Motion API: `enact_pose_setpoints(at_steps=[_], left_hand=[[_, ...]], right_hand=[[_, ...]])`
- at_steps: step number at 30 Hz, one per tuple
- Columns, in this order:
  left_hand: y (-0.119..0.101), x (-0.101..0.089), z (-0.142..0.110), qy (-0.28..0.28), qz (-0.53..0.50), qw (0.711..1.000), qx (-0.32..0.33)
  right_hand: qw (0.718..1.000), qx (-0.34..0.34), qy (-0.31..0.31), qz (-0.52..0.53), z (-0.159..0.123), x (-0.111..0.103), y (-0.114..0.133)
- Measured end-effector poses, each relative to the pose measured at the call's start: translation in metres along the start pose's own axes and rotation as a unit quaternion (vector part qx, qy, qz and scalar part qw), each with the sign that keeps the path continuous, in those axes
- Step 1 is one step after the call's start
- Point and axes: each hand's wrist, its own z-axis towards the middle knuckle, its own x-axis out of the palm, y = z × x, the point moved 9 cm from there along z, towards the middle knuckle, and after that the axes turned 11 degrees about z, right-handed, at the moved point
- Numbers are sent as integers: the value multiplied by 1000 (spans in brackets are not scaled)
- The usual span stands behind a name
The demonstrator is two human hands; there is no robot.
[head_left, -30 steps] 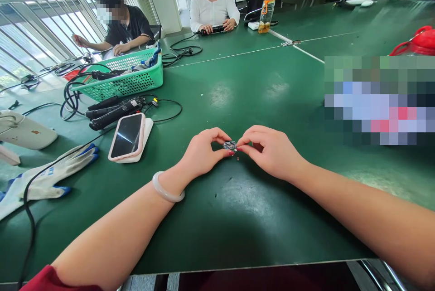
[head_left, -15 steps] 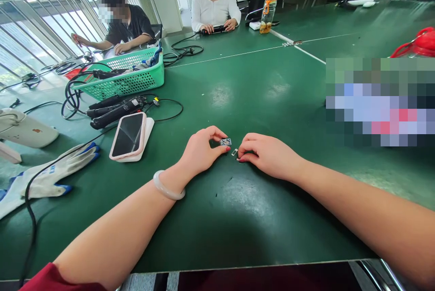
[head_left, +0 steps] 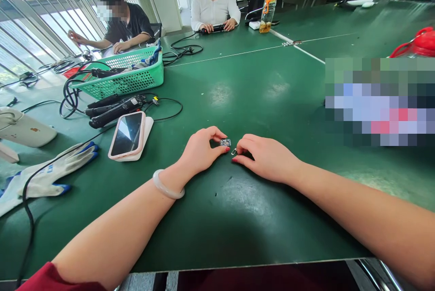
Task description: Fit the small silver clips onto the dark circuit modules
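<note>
My left hand (head_left: 200, 150) rests on the green table (head_left: 238, 209) and pinches a tiny circuit board (head_left: 224, 142) between thumb and forefinger, just above the surface. My right hand (head_left: 267, 157) lies on the table right beside it, fingers curled, fingertips on a small silver metal part (head_left: 234, 151) that sits just below the board. The board and the metal part are slightly apart. A pale bangle (head_left: 165, 186) circles my left wrist.
A phone in a pink case (head_left: 127, 134) lies on a white pad left of my hands, with black tools and cables (head_left: 113, 107), a green basket (head_left: 124, 75) and work gloves (head_left: 44, 177) beyond. Two people sit at the far side. A red object (head_left: 419, 41) stands at right.
My hands held the board together a second ago. The right hand has since let go, dropped to the table and closed on the small metal part. The left hand keeps the board.
</note>
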Motion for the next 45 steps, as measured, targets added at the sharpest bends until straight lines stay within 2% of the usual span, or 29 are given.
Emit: enact_pose_setpoints(at_steps=[7, 15, 22, 25, 32, 39, 45], left_hand=[[0, 1, 0, 0, 3, 1000, 1], [-1, 0, 0, 3, -2, 1000, -3], [-13, 3, -4, 18, -16, 999, 42], [-19, 4, -6, 22, -20, 997, 65], [-20, 6, -8, 27, -62, 995, 79], [-17, 5, -6, 22, -79, 994, 76], [-18, 5, -7, 23, -89, 992, 86]], right_hand=[[1000, 25, -14, 0, 1, -2, -2], [998, 60, -21, 10, 3, -7, -20], [982, 16, -107, 157, 1, -22, -2], [973, 8, -125, 193, 0, -23, 4], [969, -8, -127, 211, -1, -21, 8], [955, 28, -155, 250, -2, -29, -7], [959, 46, -132, 245, 0, -23, -9]])
